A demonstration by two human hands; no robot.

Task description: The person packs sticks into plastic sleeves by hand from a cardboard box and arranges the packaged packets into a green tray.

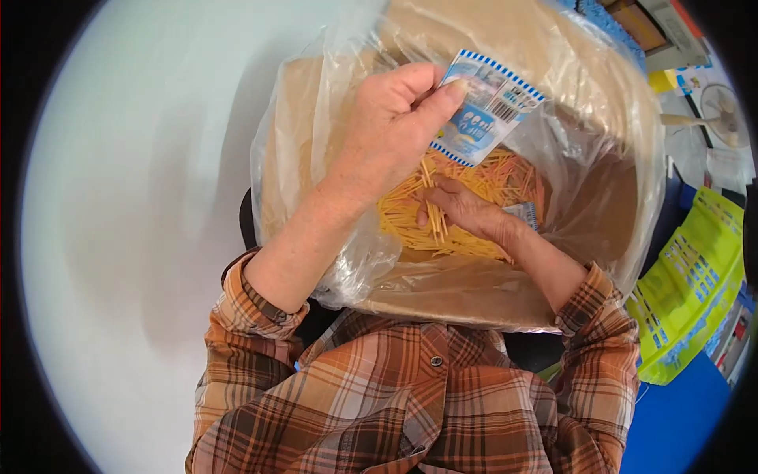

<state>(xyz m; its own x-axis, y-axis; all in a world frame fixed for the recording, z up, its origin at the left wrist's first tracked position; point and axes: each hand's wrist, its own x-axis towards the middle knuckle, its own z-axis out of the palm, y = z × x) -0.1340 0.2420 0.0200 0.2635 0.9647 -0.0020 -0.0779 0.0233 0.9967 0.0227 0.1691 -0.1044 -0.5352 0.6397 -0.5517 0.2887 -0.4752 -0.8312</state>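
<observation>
My left hand (388,118) is closed, pinching a small printed packet (493,107) between thumb and fingers. The packet has blue-and-white striped edges, a barcode and a blue picture panel. Lower and to the right, my right hand (462,207) reaches into a cardboard box (466,304) and is closed round a small bunch of thin yellow sticks (433,207). Beneath it lies a heap of loose yellow sticks (401,225), with orange-pink sticks (517,178) towards the right. Another blue-striped packet (523,213) lies among them, partly hidden by my right wrist.
A clear plastic liner (367,265) hangs over the box walls. On the right are a yellow-green perforated plastic basket (687,276), a blue surface (687,419) and a fan (720,114). A pale smooth surface (134,237) fills the left side.
</observation>
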